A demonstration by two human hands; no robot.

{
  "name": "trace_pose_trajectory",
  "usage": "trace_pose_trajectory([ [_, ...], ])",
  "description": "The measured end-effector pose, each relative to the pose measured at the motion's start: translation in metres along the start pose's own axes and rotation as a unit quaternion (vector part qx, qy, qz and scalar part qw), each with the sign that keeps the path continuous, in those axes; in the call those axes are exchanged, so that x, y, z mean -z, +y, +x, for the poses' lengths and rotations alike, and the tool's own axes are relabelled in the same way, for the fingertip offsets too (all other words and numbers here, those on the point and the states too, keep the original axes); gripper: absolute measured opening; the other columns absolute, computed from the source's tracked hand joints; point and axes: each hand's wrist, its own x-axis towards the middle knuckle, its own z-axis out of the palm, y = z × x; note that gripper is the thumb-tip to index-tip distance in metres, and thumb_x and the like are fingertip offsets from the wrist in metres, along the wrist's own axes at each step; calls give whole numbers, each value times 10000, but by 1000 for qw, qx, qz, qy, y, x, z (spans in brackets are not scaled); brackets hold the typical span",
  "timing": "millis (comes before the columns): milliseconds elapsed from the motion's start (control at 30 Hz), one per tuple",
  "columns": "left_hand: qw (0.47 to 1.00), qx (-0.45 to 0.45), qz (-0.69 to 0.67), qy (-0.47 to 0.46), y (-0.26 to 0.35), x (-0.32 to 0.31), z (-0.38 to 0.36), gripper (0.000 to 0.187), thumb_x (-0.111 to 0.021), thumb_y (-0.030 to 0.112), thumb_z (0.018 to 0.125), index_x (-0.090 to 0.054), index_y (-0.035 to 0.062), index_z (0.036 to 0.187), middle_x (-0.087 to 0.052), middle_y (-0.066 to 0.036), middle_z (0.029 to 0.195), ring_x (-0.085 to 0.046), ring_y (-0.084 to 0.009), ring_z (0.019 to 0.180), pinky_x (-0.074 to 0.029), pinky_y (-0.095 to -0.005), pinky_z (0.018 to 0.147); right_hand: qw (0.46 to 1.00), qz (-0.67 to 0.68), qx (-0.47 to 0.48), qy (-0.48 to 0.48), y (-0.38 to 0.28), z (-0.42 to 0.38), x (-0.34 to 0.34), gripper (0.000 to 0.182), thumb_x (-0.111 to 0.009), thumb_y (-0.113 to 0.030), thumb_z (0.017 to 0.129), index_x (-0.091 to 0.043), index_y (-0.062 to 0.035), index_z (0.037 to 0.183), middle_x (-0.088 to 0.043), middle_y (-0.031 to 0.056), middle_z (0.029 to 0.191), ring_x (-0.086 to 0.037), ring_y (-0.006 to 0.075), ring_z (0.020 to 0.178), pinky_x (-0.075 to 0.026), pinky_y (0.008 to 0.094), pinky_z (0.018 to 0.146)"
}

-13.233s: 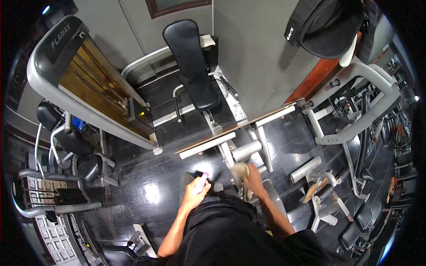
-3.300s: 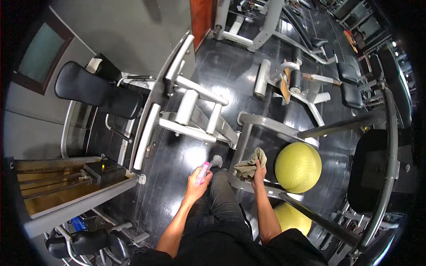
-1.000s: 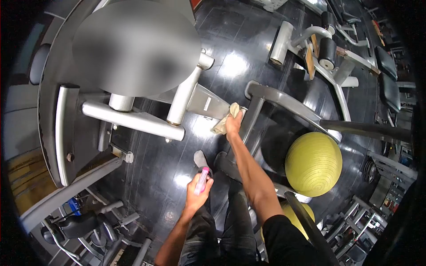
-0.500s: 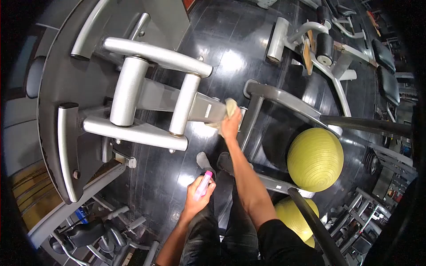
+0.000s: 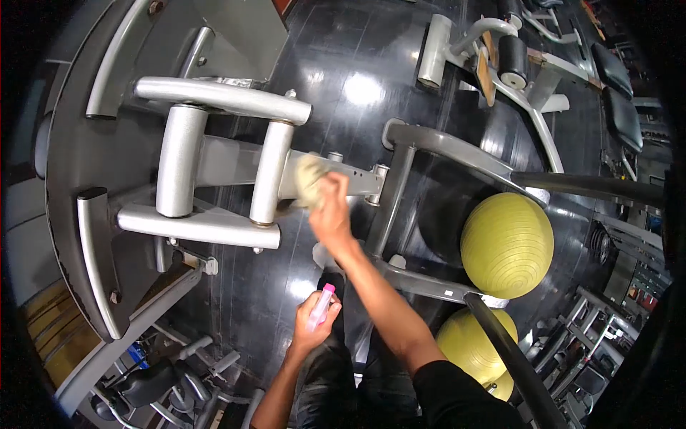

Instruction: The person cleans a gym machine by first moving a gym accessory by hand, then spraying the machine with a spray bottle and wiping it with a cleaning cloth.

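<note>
My right hand (image 5: 332, 211) is closed on a crumpled, pale yellowish cloth (image 5: 309, 180), which lies against the grey metal beam (image 5: 354, 180) of a gym machine. Motion blurs the cloth a little. Just left of it is the machine's silver crossbar (image 5: 271, 171), joining two thick silver tubes. Lower down, my left hand (image 5: 311, 320) is wrapped round a small bottle (image 5: 321, 307) with a pink cap and a clear, pinkish body. The bottle is held tilted above my legs, apart from the machine.
Two yellow exercise balls (image 5: 507, 245) sit inside a dark metal frame (image 5: 457, 150) on my right. Another machine with black roller pads (image 5: 512, 61) stands at the upper right. The floor (image 5: 343, 50) is dark and shiny. Several more machines are along the edges.
My right hand has slid the cloth leftward along the beam, from near its right end to beside the crossbar. My left hand still holds the bottle, slightly lower. The view has shifted a little.
</note>
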Motion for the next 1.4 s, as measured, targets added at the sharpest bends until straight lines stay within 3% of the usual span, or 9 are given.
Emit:
trace_pose_trajectory([
  [267,1000,-3,9,7,17,3,-3,110,-653,45,809,-556,27,858,-613,-64,758,-550,-123,619,-447,-257,577,926,-136,-352,4,154,27,11,414,-522,44,747,-441,-68,1137,-468,244,1098,-505,434,1012,-425,469,871],
  [500,999,-23,9,33,16,6,0,125,-643,5,804,-538,11,872,-630,-68,795,-563,-103,633,-471,-253,594,982,174,-73,-19,23,6,11,351,-518,64,714,-423,0,1046,-449,198,991,-489,348,979,-382,413,884],
  [700,999,-27,29,26,36,2,2,119,-646,7,799,-546,22,861,-637,-97,811,-617,-147,699,-486,-264,636,998,-33,40,34,67,-3,-1,393,-527,80,691,-446,-79,1041,-419,219,1048,-558,424,816,-511,468,729],
  [767,998,-16,58,15,44,5,-1,122,-654,14,793,-553,22,861,-642,-108,820,-638,-174,730,-491,-271,661,994,-80,-66,37,115,-5,9,436,-492,86,645,-434,29,1073,-408,236,1019,-457,414,976,-377,445,890],
  [867,996,-35,76,18,39,10,-7,130,-662,24,789,-557,18,865,-643,-106,821,-637,-168,727,-491,-271,658,976,-138,-139,97,235,-29,5,427,-514,34,715,-423,35,1133,-457,261,1048,-457,428,1005,-361,450,915],
  [933,995,-37,91,29,31,14,-10,135,-670,34,785,-559,16,859,-645,-99,822,-635,-162,724,-490,-268,653,934,-141,-328,-5,259,-24,18,460,-522,41,730,-387,-18,1166,-441,245,1131,-439,431,1101,-356,467,961],
  [1033,990,5,134,46,22,16,-18,142,-686,45,773,-567,21,845,-650,-88,816,-631,-155,712,-487,-266,643,908,-121,-398,-41,298,-15,20,434,-528,19,740,-391,-22,1150,-437,251,1150,-439,435,1115,-371,470,937],
  [1133,991,13,117,66,20,17,-24,139,-686,44,777,-568,17,846,-642,-85,789,-616,-145,692,-478,-258,637,874,-184,-448,-44,282,-8,21,402,-521,-33,775,-402,-23,1159,-466,258,1174,-464,431,1113,-394,453,915],
  [1400,998,-20,9,63,51,15,-34,112,-647,-2,807,-556,18,870,-626,-71,798,-594,-128,694,-461,-243,622,964,99,-247,-24,42,-17,21,421,-464,2,811,-404,-18,1227,-501,192,1171,-507,282,1087,-381,344,938],
])
